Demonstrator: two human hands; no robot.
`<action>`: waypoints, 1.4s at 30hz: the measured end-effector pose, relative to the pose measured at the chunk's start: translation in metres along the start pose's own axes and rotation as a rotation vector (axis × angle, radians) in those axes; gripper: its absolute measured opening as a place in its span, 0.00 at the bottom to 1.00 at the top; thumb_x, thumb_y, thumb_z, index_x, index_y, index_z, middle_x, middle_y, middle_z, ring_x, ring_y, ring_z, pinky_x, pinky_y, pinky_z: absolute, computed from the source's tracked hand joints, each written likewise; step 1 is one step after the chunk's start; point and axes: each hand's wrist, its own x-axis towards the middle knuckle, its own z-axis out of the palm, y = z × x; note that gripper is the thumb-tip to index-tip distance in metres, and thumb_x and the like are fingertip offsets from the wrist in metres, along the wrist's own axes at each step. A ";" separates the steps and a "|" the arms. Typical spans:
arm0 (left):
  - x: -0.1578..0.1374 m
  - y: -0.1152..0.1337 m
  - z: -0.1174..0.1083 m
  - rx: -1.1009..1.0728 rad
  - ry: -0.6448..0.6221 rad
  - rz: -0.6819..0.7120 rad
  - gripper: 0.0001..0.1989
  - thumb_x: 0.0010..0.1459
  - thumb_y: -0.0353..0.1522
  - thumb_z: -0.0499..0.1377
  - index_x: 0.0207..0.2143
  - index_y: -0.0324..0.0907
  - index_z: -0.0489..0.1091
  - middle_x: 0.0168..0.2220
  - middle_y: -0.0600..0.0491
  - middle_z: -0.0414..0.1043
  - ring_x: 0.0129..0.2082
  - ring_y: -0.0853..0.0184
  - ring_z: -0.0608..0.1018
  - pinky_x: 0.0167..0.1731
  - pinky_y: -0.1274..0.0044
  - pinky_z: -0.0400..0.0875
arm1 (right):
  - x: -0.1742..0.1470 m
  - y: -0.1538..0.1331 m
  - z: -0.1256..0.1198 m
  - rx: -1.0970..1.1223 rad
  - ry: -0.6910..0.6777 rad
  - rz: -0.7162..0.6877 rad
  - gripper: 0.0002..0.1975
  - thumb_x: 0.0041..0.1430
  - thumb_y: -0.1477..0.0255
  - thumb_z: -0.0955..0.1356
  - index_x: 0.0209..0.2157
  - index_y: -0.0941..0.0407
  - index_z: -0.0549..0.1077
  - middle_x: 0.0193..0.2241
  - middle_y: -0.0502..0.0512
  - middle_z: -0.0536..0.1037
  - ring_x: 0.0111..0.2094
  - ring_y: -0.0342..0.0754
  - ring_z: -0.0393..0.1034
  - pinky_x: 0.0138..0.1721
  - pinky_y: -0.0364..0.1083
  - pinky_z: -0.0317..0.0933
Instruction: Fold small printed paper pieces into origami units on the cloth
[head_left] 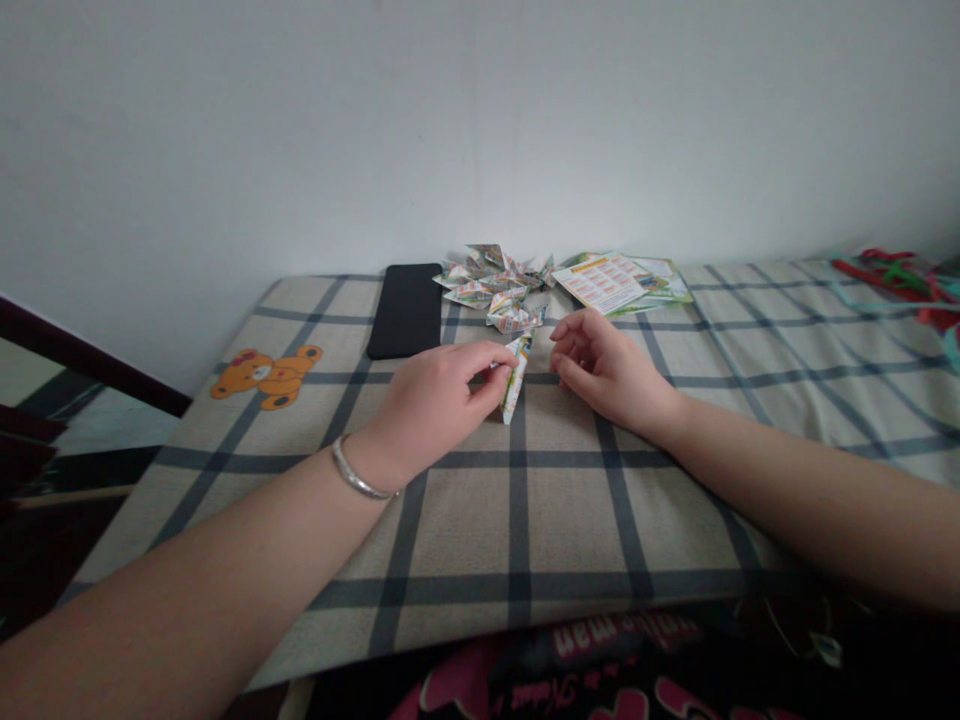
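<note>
Between the fingertips of my left hand (450, 395) is a small folded piece of printed paper (516, 385), narrow and pointed at its lower end. My left hand is closed in a pinch, and its fingers hide part of the paper. To the right of the paper, my right hand (600, 365) rests with loosely curled fingers, apart from it and with nothing visible in them. Just beyond both hands lies a cluster of folded paper pieces (491, 285) with pointed tips, printed in similar colours.
A black phone-shaped slab (406, 310) lies left of the folded pieces. Flat printed sheets (607, 283) are stacked at the right. An orange bear cutout (266, 378) is on the checked tablecloth (465, 520). Red and green items (896, 275) sit far right, near the wall.
</note>
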 end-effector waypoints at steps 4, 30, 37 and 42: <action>0.000 -0.002 0.000 0.011 -0.025 0.001 0.19 0.55 0.22 0.52 0.45 0.44 0.72 0.40 0.56 0.78 0.32 0.70 0.78 0.31 0.79 0.69 | -0.001 -0.002 -0.001 -0.054 -0.055 -0.032 0.05 0.57 0.75 0.65 0.35 0.55 0.63 0.24 0.46 0.68 0.23 0.40 0.62 0.24 0.41 0.58; 0.003 0.015 -0.015 0.740 0.090 0.382 0.10 0.60 0.28 0.53 0.26 0.43 0.67 0.25 0.52 0.66 0.29 0.62 0.68 0.31 0.67 0.62 | -0.008 -0.014 -0.003 -0.365 -0.213 -0.293 0.17 0.46 0.83 0.63 0.39 0.57 0.67 0.29 0.49 0.71 0.27 0.41 0.64 0.29 0.41 0.57; 0.002 0.013 -0.009 0.699 0.101 0.381 0.06 0.57 0.29 0.55 0.26 0.43 0.67 0.27 0.52 0.67 0.30 0.61 0.70 0.32 0.68 0.64 | -0.007 -0.012 -0.002 -0.399 -0.139 -0.257 0.06 0.54 0.75 0.66 0.37 0.57 0.67 0.27 0.49 0.71 0.25 0.41 0.66 0.27 0.41 0.56; 0.001 0.011 -0.007 0.582 0.057 0.314 0.05 0.58 0.31 0.55 0.30 0.41 0.69 0.33 0.52 0.70 0.35 0.62 0.72 0.33 0.70 0.66 | -0.006 -0.009 -0.001 -0.366 -0.089 -0.248 0.03 0.56 0.76 0.66 0.34 0.56 0.68 0.27 0.49 0.73 0.26 0.41 0.66 0.27 0.41 0.57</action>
